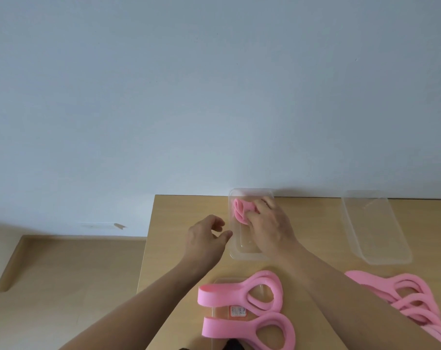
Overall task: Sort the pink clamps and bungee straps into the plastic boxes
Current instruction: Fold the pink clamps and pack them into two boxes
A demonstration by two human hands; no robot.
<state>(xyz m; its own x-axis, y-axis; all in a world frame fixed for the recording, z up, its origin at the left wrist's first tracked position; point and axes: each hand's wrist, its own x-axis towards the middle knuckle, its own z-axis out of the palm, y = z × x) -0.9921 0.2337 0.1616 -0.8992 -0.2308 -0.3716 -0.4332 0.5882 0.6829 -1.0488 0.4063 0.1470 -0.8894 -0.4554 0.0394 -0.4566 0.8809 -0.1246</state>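
Note:
My right hand (270, 223) reaches into a clear plastic box (236, 251) at the table's far edge and presses a folded pink strap (241, 210) against its far end, fingers curled over the strap. Just left of that box hovers my left hand (206, 238), fingers loosely curled and holding nothing. A second clear box (376, 223) lies further right with nothing visible in it. Two pink clamps (242, 291) (249, 327) rest near me on a clear lid (236, 311). Several more pink clamps (411, 299) are piled at the right.
The wooden table (179, 248) ends at its left edge about a hand's width from my left hand, with floor below. A pale wall stands directly behind the boxes. A small label (238, 311) is stuck on the clear lid.

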